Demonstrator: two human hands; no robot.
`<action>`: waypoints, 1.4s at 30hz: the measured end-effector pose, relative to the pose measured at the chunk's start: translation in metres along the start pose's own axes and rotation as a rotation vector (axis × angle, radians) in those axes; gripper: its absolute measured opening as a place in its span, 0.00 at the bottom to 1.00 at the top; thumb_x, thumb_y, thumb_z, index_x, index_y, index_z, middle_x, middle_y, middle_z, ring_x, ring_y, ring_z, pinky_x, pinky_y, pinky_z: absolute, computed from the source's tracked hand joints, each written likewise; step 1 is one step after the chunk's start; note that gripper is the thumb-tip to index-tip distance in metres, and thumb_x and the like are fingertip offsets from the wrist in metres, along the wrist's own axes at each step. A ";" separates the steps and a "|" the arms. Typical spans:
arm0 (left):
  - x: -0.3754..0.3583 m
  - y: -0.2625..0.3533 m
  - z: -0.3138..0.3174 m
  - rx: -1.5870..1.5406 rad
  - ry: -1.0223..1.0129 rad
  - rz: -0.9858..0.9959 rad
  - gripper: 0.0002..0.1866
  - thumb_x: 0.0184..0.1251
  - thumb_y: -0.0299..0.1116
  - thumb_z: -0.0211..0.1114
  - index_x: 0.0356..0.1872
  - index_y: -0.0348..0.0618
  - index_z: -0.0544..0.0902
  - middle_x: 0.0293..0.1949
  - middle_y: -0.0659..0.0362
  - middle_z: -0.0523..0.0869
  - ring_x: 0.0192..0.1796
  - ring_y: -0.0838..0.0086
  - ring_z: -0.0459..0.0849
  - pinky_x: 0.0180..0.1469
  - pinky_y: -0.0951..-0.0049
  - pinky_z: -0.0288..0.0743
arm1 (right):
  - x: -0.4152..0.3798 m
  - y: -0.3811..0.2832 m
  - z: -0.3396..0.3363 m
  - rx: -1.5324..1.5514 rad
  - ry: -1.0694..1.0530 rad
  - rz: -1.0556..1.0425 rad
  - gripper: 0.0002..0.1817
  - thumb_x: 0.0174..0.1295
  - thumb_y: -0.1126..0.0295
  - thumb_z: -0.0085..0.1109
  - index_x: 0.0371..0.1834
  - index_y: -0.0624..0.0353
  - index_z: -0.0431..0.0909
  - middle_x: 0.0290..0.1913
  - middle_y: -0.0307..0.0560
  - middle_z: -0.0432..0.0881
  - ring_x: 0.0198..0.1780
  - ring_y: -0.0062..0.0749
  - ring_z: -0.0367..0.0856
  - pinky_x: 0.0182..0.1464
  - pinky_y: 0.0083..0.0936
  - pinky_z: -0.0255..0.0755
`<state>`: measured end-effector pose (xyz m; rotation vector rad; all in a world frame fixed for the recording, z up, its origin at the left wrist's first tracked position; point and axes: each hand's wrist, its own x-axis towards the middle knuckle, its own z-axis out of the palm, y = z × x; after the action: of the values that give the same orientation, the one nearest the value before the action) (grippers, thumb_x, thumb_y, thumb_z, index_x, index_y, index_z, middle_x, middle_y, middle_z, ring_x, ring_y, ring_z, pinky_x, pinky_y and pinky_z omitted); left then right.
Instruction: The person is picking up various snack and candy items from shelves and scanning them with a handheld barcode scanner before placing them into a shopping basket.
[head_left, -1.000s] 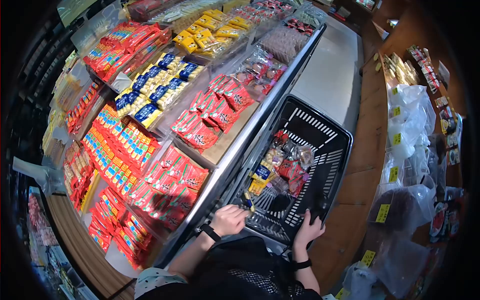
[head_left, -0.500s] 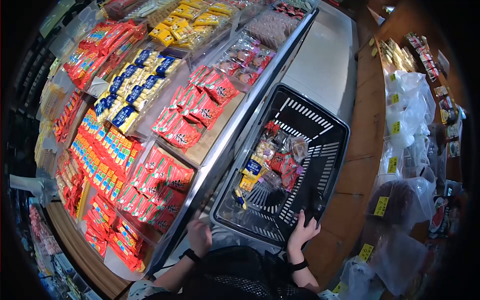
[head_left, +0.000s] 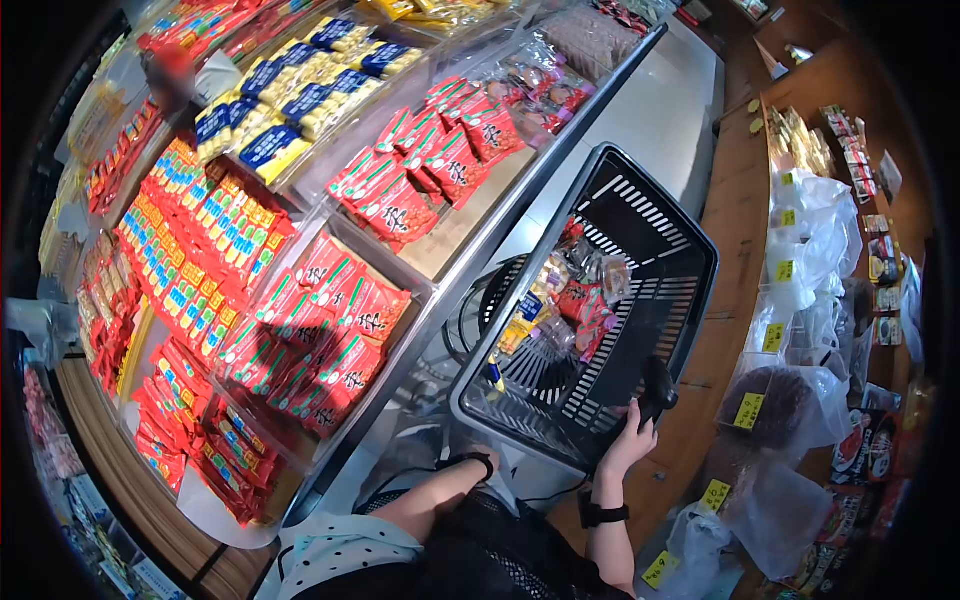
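A black slatted shopping basket (head_left: pixel 690 255) stands in front of me, tilted in my view. Inside lie several snack packets (head_left: pixel 580 305), some red, some yellow and blue, some clear. My right hand (head_left: pixel 628 445) is at the basket's near right corner, its fingers closed round the black handle (head_left: pixel 656 388). Low by my body, my left hand (head_left: pixel 500 468) reaches down between the display and the basket. Its fingers are hidden, so I cannot see whether it holds anything.
A sloping display on the left holds red packets (head_left: pixel 400 200), blue-and-yellow packets (head_left: pixel 310 95) and long red packs (head_left: pixel 215 220) in clear bins. Bagged goods with yellow price tags (head_left: pixel 747 410) line the wooden shelf (head_left: pixel 690 420) on the right. Pale floor (head_left: pixel 650 120) stretches ahead.
My right hand has gone from spread fingers near the basket's corner to gripping its handle. My left hand has dropped lower and towards the right. The basket sits slightly further right in view.
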<state>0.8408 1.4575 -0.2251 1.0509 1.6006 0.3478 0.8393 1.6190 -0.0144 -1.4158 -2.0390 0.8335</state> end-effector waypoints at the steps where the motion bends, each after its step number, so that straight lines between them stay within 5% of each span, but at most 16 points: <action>1: -0.013 0.003 -0.008 0.081 -0.073 -0.024 0.22 0.62 0.48 0.51 0.41 0.38 0.81 0.45 0.48 0.82 0.48 0.54 0.79 0.50 0.61 0.71 | -0.002 0.000 0.000 0.002 -0.002 -0.002 0.17 0.61 0.60 0.50 0.20 0.59 0.77 0.26 0.41 0.80 0.44 0.36 0.68 0.61 0.34 0.47; 5: -0.016 -0.008 0.024 0.017 -0.039 0.011 0.22 0.63 0.47 0.49 0.38 0.37 0.81 0.43 0.46 0.82 0.46 0.55 0.80 0.50 0.55 0.71 | -0.002 -0.002 -0.003 -0.086 0.035 -0.069 0.18 0.60 0.58 0.51 0.21 0.60 0.78 0.26 0.41 0.80 0.42 0.36 0.70 0.62 0.34 0.47; 7: -0.014 -0.019 0.041 -0.033 -0.043 0.086 0.27 0.60 0.55 0.51 0.41 0.38 0.81 0.45 0.46 0.81 0.48 0.56 0.80 0.49 0.49 0.69 | -0.006 -0.006 -0.002 -0.170 0.062 -0.087 0.18 0.60 0.58 0.51 0.21 0.60 0.79 0.27 0.42 0.80 0.41 0.36 0.70 0.62 0.34 0.46; 9: -0.041 -0.006 0.040 0.030 0.460 -0.305 0.34 0.53 0.62 0.55 0.46 0.39 0.79 0.49 0.46 0.79 0.51 0.55 0.78 0.51 0.49 0.68 | -0.013 -0.006 -0.003 -0.154 0.040 -0.076 0.19 0.60 0.57 0.51 0.21 0.60 0.79 0.28 0.43 0.81 0.42 0.36 0.70 0.62 0.34 0.46; 10: -0.042 -0.007 0.033 0.049 0.303 -0.366 0.41 0.46 0.68 0.57 0.50 0.39 0.76 0.53 0.46 0.76 0.54 0.55 0.76 0.52 0.55 0.69 | -0.015 0.000 -0.006 -0.163 0.020 -0.061 0.19 0.60 0.57 0.51 0.21 0.60 0.79 0.27 0.42 0.81 0.41 0.36 0.71 0.63 0.34 0.46; 11: -0.036 -0.013 0.032 0.051 0.306 -0.361 0.41 0.46 0.68 0.57 0.50 0.39 0.76 0.53 0.46 0.76 0.54 0.55 0.76 0.52 0.55 0.69 | -0.017 0.004 -0.006 -0.172 0.000 -0.045 0.19 0.60 0.56 0.51 0.22 0.60 0.79 0.27 0.42 0.81 0.41 0.35 0.71 0.63 0.35 0.46; 13: -0.009 -0.037 0.032 -0.042 -0.018 -0.235 0.41 0.46 0.68 0.57 0.51 0.40 0.76 0.52 0.47 0.77 0.53 0.54 0.76 0.53 0.59 0.70 | -0.014 0.003 0.000 -0.192 0.034 -0.072 0.19 0.60 0.56 0.51 0.23 0.60 0.79 0.26 0.41 0.81 0.41 0.35 0.72 0.63 0.35 0.45; 15: -0.007 -0.041 0.027 0.018 0.005 -0.207 0.33 0.52 0.62 0.56 0.50 0.44 0.78 0.49 0.49 0.80 0.52 0.55 0.77 0.52 0.59 0.70 | -0.013 0.000 0.000 -0.212 0.068 -0.098 0.19 0.60 0.56 0.51 0.24 0.60 0.79 0.25 0.41 0.81 0.41 0.34 0.72 0.63 0.35 0.45; 18: -0.005 -0.050 0.043 0.087 0.024 0.207 0.16 0.62 0.42 0.50 0.42 0.48 0.81 0.43 0.50 0.82 0.48 0.55 0.79 0.49 0.58 0.70 | -0.014 -0.007 0.001 -0.211 0.045 -0.084 0.19 0.61 0.55 0.50 0.25 0.60 0.79 0.25 0.40 0.81 0.41 0.34 0.73 0.64 0.35 0.45; 25: -0.098 0.012 0.019 -0.042 -0.085 0.557 0.14 0.54 0.41 0.55 0.30 0.42 0.81 0.31 0.48 0.82 0.38 0.53 0.81 0.36 0.57 0.71 | -0.010 -0.003 0.004 -0.266 0.045 -0.113 0.19 0.59 0.55 0.52 0.23 0.59 0.79 0.29 0.45 0.80 0.42 0.36 0.73 0.64 0.37 0.46; 31: -0.110 0.018 0.031 0.031 -0.182 0.609 0.14 0.53 0.41 0.56 0.32 0.41 0.81 0.33 0.49 0.83 0.39 0.53 0.81 0.38 0.56 0.70 | -0.010 0.010 0.002 -0.308 0.075 -0.111 0.20 0.58 0.53 0.52 0.22 0.59 0.80 0.30 0.49 0.79 0.43 0.39 0.73 0.64 0.37 0.46; 35: -0.120 0.024 0.014 -0.171 -0.314 0.475 0.18 0.58 0.45 0.55 0.33 0.39 0.80 0.29 0.48 0.83 0.36 0.55 0.82 0.39 0.57 0.71 | -0.015 -0.005 0.006 -0.303 0.103 -0.124 0.21 0.58 0.52 0.52 0.21 0.59 0.80 0.31 0.51 0.79 0.43 0.40 0.73 0.64 0.37 0.47; 37: -0.115 0.023 0.011 -0.109 0.226 0.172 0.26 0.58 0.52 0.54 0.44 0.36 0.75 0.36 0.46 0.81 0.43 0.56 0.80 0.43 0.57 0.71 | -0.016 -0.009 0.004 -0.285 0.084 -0.121 0.21 0.58 0.52 0.52 0.21 0.58 0.80 0.31 0.51 0.79 0.44 0.40 0.72 0.64 0.38 0.47; 39: -0.101 0.019 0.004 -0.013 0.460 -0.019 0.34 0.56 0.58 0.55 0.52 0.34 0.68 0.46 0.44 0.77 0.53 0.56 0.74 0.49 0.55 0.70 | -0.017 -0.010 0.003 -0.323 0.049 -0.108 0.21 0.58 0.52 0.52 0.21 0.57 0.80 0.30 0.49 0.80 0.43 0.39 0.73 0.63 0.38 0.47; 42: -0.065 0.017 0.003 0.007 0.291 0.128 0.33 0.57 0.57 0.55 0.52 0.37 0.69 0.49 0.43 0.75 0.55 0.52 0.72 0.55 0.57 0.67 | -0.012 0.005 0.004 -0.354 0.103 -0.157 0.20 0.58 0.52 0.52 0.20 0.56 0.80 0.29 0.47 0.80 0.41 0.38 0.74 0.63 0.39 0.48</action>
<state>0.8484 1.4158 -0.1730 1.1504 1.7958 0.6045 0.8433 1.6083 -0.0220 -1.4202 -2.2592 0.3367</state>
